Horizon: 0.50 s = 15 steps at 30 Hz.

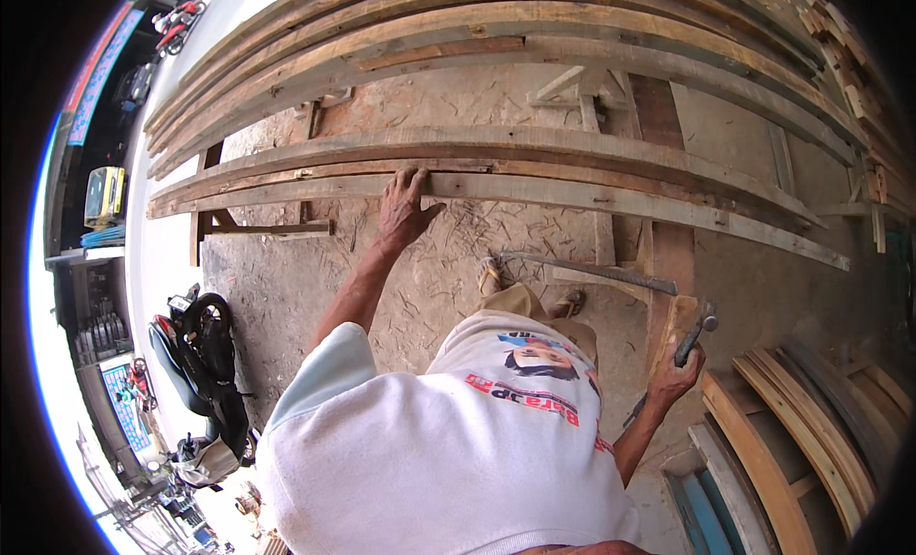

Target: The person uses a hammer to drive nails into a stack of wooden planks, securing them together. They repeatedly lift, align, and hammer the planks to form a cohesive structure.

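My left hand grips the nearest wooden beam, its fingers bent over the top and its thumb spread along the near side. That beam lies lengthwise beside other weathered beams, raised above the ground. On the right, my right hand is closed around the handle of a hammer, its metal head pointing up and away from me. Just left of the hammer, a long dark pry bar rests with one end near a wooden support. The lower part of the hammer handle is partly hidden by my hand.
Farther off, more long beams lie on wooden trestles. Loose nails and splinters litter the concrete floor. Stacked planks stand at lower right. A black motorcycle is parked at left.
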Motion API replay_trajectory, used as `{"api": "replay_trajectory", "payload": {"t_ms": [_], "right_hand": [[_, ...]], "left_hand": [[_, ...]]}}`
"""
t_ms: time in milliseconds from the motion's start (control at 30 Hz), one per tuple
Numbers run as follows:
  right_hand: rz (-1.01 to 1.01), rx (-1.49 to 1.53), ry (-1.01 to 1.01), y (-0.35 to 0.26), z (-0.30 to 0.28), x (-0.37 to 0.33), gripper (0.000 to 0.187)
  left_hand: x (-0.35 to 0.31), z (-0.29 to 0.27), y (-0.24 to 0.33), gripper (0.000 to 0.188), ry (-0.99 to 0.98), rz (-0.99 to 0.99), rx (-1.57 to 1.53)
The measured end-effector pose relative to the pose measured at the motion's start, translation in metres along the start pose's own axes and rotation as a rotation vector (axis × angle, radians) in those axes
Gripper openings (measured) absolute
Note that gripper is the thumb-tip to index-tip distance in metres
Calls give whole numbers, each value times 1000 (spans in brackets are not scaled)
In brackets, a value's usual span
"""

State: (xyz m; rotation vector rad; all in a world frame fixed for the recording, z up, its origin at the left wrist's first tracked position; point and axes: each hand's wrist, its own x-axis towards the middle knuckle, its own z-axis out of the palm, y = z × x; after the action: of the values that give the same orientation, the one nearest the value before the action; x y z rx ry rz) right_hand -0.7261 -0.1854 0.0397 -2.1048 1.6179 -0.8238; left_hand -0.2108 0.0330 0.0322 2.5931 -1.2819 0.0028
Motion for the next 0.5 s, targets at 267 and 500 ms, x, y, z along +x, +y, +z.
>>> {"api": "replay_trajectory", "payload": {"t_ms": [267, 500], "right_hand": [[131, -5, -118, -101, 24, -38, 30], [173, -39, -112, -122, 25, -67, 30]], "left_hand": [[4, 29, -33, 64, 112, 19, -65], [-6, 19, -32, 58, 122, 5, -118]]}}
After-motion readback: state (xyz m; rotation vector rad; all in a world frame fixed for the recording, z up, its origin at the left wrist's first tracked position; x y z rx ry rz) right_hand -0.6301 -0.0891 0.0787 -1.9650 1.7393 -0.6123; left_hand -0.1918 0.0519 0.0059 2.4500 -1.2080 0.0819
